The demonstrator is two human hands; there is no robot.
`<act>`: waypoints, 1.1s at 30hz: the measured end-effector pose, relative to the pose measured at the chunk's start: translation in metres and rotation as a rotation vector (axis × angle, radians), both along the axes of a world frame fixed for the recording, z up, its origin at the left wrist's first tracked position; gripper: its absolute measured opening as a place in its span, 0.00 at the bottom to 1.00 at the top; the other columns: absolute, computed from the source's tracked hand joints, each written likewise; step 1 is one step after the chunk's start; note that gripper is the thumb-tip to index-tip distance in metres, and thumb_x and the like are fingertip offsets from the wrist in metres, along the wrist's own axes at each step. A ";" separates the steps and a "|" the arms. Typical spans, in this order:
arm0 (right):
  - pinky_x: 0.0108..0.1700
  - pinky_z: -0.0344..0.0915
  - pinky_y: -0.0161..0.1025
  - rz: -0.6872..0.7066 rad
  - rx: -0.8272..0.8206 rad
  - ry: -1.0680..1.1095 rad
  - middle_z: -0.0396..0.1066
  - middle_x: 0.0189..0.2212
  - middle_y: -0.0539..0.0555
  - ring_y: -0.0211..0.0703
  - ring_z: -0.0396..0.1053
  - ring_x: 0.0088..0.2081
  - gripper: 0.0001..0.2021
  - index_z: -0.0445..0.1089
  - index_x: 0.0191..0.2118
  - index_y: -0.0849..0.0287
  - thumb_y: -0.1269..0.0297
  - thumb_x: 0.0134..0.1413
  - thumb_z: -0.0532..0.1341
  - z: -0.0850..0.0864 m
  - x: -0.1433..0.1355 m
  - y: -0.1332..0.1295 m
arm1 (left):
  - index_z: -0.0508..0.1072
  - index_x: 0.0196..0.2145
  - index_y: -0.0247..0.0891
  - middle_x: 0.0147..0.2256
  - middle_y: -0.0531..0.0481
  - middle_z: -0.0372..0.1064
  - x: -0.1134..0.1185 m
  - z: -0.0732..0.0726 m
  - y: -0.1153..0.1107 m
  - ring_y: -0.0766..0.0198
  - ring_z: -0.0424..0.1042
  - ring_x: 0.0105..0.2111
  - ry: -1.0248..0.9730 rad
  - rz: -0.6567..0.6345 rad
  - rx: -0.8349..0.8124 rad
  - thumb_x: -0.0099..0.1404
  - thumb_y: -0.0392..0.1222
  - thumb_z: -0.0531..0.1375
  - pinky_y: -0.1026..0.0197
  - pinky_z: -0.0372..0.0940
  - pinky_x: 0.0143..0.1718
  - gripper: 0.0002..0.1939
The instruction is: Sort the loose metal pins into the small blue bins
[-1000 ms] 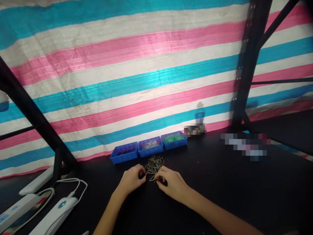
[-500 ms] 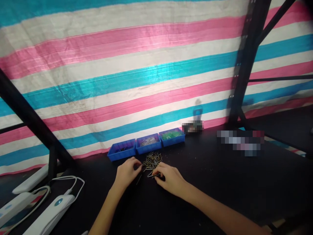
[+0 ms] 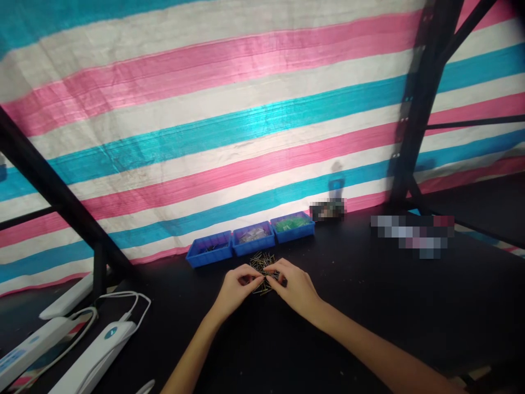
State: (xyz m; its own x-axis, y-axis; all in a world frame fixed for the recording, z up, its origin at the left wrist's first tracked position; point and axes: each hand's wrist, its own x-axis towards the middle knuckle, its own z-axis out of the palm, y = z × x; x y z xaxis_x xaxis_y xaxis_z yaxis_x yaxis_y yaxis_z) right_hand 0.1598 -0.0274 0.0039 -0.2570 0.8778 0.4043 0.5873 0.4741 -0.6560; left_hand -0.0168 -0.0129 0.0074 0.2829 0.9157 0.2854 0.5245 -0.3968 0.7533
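A pile of thin metal pieces that look like screws [image 3: 262, 259], brass and silver in colour, lies on the black tabletop [image 3: 353, 317]. Over its near side my left hand [image 3: 238, 287] is closed, thumb and fingertips pinched together. My right hand [image 3: 297, 287] faces it from the other side, also in a pinch. The fingertips of both hands almost meet above the pile. Whatever lies between them is too small to make out, and the hands cover part of the pile.
Behind the pile three blue bins stand in a row: one with dark small parts [image 3: 209, 257], one with clear pieces [image 3: 253, 244], one with green pieces [image 3: 292, 232]. White power strips [image 3: 98, 353] with cables lie at left. Black frame posts [image 3: 418, 109] stand before a striped sheet [image 3: 229, 131].
My hands have come together over the pile; the left moved right, and the right lifted away from the pile's near edge. The whole view has shifted slightly.
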 end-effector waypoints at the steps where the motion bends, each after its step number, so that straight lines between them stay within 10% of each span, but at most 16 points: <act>1: 0.28 0.57 0.31 -0.001 -0.001 0.008 0.67 0.32 0.48 0.32 0.65 0.26 0.09 0.69 0.38 0.53 0.62 0.52 0.54 0.001 0.000 0.000 | 0.74 0.29 0.34 0.29 0.47 0.68 0.001 -0.001 0.000 0.65 0.65 0.28 -0.027 -0.003 -0.012 0.55 0.49 0.57 0.65 0.59 0.27 0.14; 14: 0.24 0.54 0.31 -0.017 -0.008 0.042 0.69 0.26 0.47 0.34 0.65 0.24 0.09 0.72 0.32 0.52 0.59 0.49 0.56 0.001 0.001 0.002 | 0.73 0.31 0.32 0.22 0.52 0.63 0.009 -0.006 -0.003 0.69 0.62 0.23 -0.366 0.005 -0.230 0.53 0.49 0.59 0.69 0.55 0.18 0.16; 33: 0.25 0.61 0.32 0.150 -0.114 0.324 0.70 0.28 0.51 0.35 0.64 0.24 0.13 0.69 0.41 0.58 0.59 0.51 0.55 -0.008 -0.003 0.009 | 0.71 0.29 0.33 0.34 0.48 0.62 0.014 -0.009 -0.007 0.72 0.61 0.24 -0.425 0.039 -0.094 0.53 0.47 0.60 0.70 0.55 0.18 0.13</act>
